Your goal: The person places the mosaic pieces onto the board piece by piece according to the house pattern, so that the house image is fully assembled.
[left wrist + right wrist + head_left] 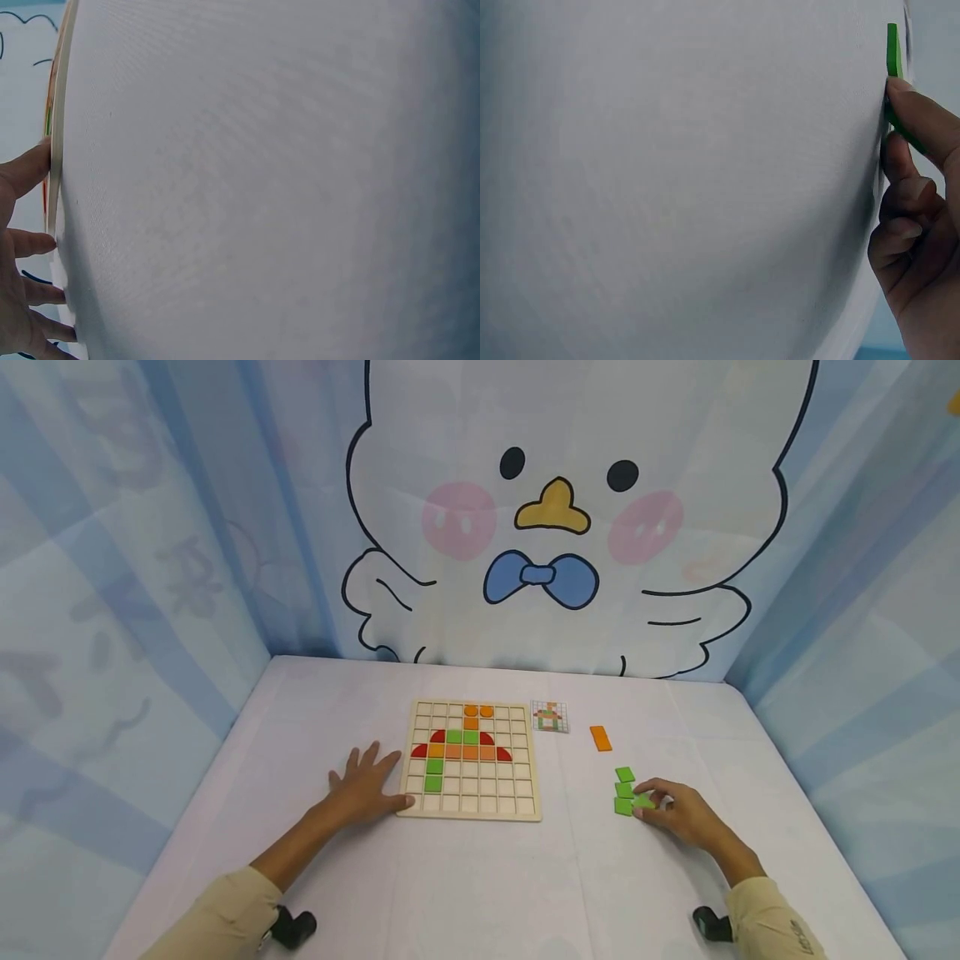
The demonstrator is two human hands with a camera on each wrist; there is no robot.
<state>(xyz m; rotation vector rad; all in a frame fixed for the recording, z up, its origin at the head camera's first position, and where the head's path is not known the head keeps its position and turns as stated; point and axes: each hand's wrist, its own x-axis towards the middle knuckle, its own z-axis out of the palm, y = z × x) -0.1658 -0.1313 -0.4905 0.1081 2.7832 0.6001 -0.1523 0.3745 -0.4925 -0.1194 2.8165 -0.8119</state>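
Note:
A wooden grid board [467, 817] lies mid-table with green, orange and red tiles set in some of its cells. My left hand [363, 789] is spread flat at the board's left side, its thumb on the lower left corner and a fingertip near the left edge. In the left wrist view, that hand [22, 262] touches the board's rim [64, 97]. My right hand [682, 812] pinches a green square tile [643, 802] between thumb and fingers. Just left of it, several more green tiles [624, 790] lie in a short column.
A small pattern card [550, 717] with a coloured grid picture lies at the board's upper right. An orange rectangular tile [601, 738] lies between the card and the green tiles. The white-covered table [480, 885] meets printed curtains [551, 635] at the back and both sides.

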